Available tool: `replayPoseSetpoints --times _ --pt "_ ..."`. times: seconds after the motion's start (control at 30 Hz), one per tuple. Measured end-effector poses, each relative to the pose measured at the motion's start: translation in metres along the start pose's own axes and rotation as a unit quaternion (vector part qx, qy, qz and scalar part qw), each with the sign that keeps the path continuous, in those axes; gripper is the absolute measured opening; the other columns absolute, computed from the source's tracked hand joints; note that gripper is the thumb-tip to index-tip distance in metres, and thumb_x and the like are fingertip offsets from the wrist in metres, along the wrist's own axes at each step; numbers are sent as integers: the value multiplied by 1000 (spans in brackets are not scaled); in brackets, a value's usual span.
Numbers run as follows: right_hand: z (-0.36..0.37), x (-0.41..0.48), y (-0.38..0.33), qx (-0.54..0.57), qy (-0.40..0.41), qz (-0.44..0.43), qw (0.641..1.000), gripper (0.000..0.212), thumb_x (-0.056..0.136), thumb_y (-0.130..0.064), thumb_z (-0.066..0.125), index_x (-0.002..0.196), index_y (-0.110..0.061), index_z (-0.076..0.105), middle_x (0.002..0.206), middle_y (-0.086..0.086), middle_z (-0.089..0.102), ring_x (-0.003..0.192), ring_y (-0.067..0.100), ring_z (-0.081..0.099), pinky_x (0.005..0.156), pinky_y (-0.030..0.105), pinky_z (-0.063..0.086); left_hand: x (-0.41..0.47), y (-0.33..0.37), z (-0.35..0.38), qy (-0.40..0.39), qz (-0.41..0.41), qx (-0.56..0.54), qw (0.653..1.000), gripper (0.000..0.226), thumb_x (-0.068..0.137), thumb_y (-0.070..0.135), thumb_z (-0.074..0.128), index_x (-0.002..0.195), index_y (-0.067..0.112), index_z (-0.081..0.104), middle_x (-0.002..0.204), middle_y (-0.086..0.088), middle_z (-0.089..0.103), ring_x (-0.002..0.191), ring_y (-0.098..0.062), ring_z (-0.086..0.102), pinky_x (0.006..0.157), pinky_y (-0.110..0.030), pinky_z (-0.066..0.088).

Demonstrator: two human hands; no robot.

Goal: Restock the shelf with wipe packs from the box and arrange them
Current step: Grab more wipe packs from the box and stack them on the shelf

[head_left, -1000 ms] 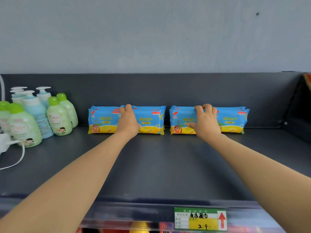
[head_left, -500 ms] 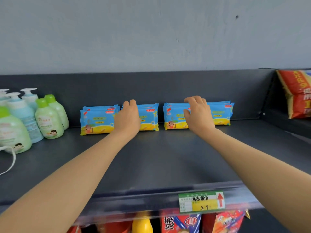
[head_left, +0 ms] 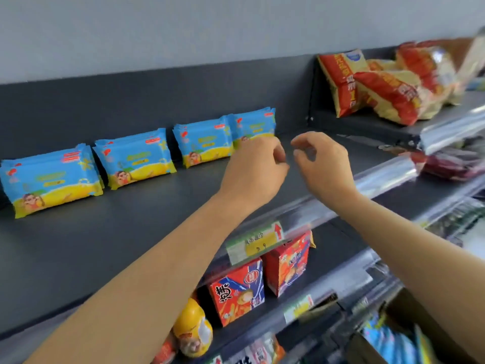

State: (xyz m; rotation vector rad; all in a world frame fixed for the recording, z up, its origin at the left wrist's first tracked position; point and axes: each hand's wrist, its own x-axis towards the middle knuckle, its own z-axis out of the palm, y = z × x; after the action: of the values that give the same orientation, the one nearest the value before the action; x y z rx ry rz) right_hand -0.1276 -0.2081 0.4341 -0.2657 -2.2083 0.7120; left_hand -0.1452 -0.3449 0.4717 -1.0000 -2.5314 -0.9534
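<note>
Several blue-and-yellow wipe packs stand in a row against the back of the dark shelf (head_left: 110, 232): a far-left stack (head_left: 49, 183), a second stack (head_left: 135, 158), a third stack (head_left: 203, 141) and a right-most stack (head_left: 256, 124). My left hand (head_left: 256, 170) hovers in front of the right-most stack, fingers curled, holding nothing. My right hand (head_left: 324, 160) is beside it, clear of the packs, fingers loosely curled and apart, also empty. At the bottom right, a cardboard box (head_left: 409, 319) shows blue packs (head_left: 388, 345) inside.
Red and yellow snack bags (head_left: 372, 85) lie on the neighbouring shelf at upper right. A price label (head_left: 254, 243) hangs on the shelf's front rail. Below it stand red snack boxes (head_left: 237, 291) and a yellow egg-shaped item (head_left: 193, 328).
Both hands have come off the wipe packs and drawn back toward the shelf's front. The view has swung right and down, bringing the box and snack bags into sight.
</note>
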Motion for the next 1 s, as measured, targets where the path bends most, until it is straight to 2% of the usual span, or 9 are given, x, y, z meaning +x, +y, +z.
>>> replayPoseSetpoints --times 0.13,0.27,0.37,0.43,0.57,0.7,0.83,0.93,1.0 --pt "-55 -43 50 -53 45 86 994 23 89 -7 52 107 -10 65 111 2 65 106 17 56 85 19 37 -10 50 53 -80 76 -75 991 11 83 18 63 91 13 69 87 0 68 89 -21 63 80 -35 50" --pt "-108 -94 110 -119 82 183 973 22 88 -11 53 105 -11 67 107 2 66 101 17 57 80 20 37 -25 104 118 -210 130 -92 965 12 83 17 63 92 12 68 89 -2 69 89 -22 63 78 -35 50" --pt "-136 -129 156 -162 63 245 954 23 86 -9 51 103 -11 67 107 4 66 101 19 57 77 19 33 -35 135 172 -292 141 -87 942 9 83 17 62 87 10 68 91 -7 71 91 -25 64 80 -37 52" --pt "-149 -152 187 -178 42 284 941 23 86 -8 50 102 -8 67 106 8 66 101 24 58 80 26 39 -42 149 209 -342 129 -72 928 8 81 15 63 86 10 68 94 -9 71 93 -27 65 78 -33 52" --pt "-163 -191 248 -197 -58 356 911 26 87 -6 48 106 -6 66 113 14 65 109 32 56 88 36 45 -54 165 284 -437 64 -44 896 13 80 10 67 90 5 72 96 -14 72 91 -27 67 73 -30 51" --pt "-165 -224 300 -185 -179 429 866 31 85 -5 49 111 -9 64 118 13 64 112 31 57 89 34 46 -63 166 358 -497 -4 -15 868 21 81 11 68 98 0 72 100 -18 72 96 -30 68 75 -29 52" --pt "-163 -248 357 -168 -256 472 827 33 85 -6 51 115 -11 64 119 13 64 111 31 58 88 30 47 -76 157 425 -535 -70 9 842 28 81 13 69 103 -4 67 103 -22 70 95 -33 68 82 -39 56" --pt "-154 -267 392 -155 -316 489 798 30 88 -8 52 116 -8 63 121 13 63 114 30 56 92 31 46 -89 145 467 -548 -114 11 828 26 86 12 65 106 -3 67 102 -21 70 88 -31 70 76 -37 56" --pt "-145 -279 413 -152 -347 495 782 29 89 -7 49 115 -4 63 121 14 63 113 30 57 94 32 48 -96 137 491 -569 -128 14 812 25 90 9 59 110 -3 66 105 -18 70 72 -26 67 64 -31 53"
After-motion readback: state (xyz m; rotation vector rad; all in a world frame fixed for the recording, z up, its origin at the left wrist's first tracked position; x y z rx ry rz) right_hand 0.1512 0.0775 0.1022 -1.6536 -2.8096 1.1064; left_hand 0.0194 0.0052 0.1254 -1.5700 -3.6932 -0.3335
